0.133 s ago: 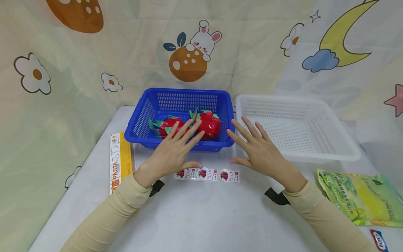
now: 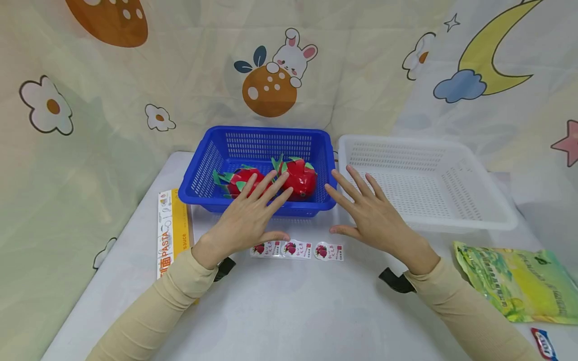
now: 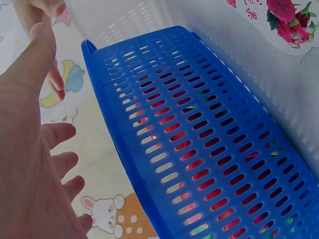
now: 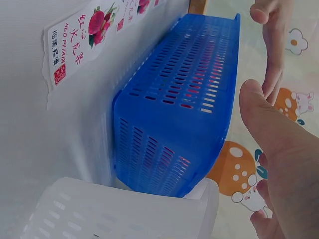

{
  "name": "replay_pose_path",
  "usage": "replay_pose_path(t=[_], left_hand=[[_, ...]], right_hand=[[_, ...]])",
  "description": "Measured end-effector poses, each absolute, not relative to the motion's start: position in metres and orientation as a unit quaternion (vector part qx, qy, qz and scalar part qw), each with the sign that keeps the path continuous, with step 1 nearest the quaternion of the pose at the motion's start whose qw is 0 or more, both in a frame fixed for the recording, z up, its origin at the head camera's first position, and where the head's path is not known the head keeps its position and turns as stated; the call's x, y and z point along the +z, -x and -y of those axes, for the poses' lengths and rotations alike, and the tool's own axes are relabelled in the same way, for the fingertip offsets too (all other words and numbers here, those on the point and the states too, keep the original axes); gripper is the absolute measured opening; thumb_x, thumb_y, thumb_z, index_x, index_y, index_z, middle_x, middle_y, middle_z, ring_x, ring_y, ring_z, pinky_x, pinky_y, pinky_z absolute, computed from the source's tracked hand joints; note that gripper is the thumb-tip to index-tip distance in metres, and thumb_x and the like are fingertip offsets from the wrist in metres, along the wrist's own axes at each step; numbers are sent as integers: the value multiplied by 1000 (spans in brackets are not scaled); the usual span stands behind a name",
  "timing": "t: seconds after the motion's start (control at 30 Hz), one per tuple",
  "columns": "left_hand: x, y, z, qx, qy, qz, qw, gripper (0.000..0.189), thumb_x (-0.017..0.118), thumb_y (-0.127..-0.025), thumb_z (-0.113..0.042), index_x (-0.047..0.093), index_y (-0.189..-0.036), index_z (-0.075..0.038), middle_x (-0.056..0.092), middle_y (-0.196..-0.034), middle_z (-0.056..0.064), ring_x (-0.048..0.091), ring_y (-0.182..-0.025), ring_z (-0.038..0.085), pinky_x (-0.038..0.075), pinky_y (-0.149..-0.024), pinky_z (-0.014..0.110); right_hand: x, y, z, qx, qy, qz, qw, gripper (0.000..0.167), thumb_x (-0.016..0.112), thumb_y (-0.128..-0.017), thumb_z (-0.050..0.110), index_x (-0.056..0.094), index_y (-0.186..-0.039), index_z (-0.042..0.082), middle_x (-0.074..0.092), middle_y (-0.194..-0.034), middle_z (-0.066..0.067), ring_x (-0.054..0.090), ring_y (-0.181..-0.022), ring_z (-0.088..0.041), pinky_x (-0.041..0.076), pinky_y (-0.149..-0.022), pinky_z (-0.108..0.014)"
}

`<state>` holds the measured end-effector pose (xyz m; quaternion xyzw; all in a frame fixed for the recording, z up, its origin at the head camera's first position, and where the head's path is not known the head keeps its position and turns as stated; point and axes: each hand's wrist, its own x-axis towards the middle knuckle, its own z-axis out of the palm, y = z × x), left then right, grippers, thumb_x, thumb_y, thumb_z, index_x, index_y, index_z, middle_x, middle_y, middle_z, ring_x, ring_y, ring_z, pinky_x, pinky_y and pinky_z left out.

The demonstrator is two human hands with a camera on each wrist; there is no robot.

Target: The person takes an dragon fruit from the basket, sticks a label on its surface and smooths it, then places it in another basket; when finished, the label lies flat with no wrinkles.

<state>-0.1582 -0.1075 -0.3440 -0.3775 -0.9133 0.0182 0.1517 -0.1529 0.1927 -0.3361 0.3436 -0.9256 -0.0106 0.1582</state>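
Note:
My left hand hovers over the front rim of the blue basket, palm down with fingers spread, holding nothing. Two red dragon fruits with green leaf tips lie inside; the left fruit is partly hidden behind my fingers, the right one mostly shows. My right hand, also spread and holding nothing, is in front of the gap between the blue basket and the white basket. In the left wrist view, red shows through the slots of the blue basket's wall.
Red pitaya stickers lie in a row on the white table in front of the blue basket. A pasta package is at left. A green-yellow bag and a small blue-red packet lie at right.

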Motion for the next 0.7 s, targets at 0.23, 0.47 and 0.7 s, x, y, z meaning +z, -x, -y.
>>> replay_pose_path(t=[0.23,0.47,0.7], left_hand=[[-339,160,120,-23,354,926,133,95,53,-83,-72,24,-155,-17,0,-165,5,-4,-152,29,0,-122,53],[-328,186,188,-210,178,954,123,87,59,-91,-51,18,-155,-8,9,-163,13,10,-150,37,14,-118,61],[-338,215,241,-423,-43,903,-62,85,43,-100,-43,-9,-154,-4,11,-158,29,22,-142,49,21,-112,65]], right_hand=[[-334,153,-192,-10,-342,926,161,91,64,-81,61,28,-153,20,8,-164,-6,1,-151,-34,10,-119,-58],[-331,152,-195,5,-334,930,152,90,66,-81,59,29,-153,20,9,-164,-6,2,-151,-34,13,-117,-60],[-321,154,-189,48,-329,935,123,90,66,-83,57,26,-154,20,8,-164,-5,2,-151,-33,14,-117,-61]])
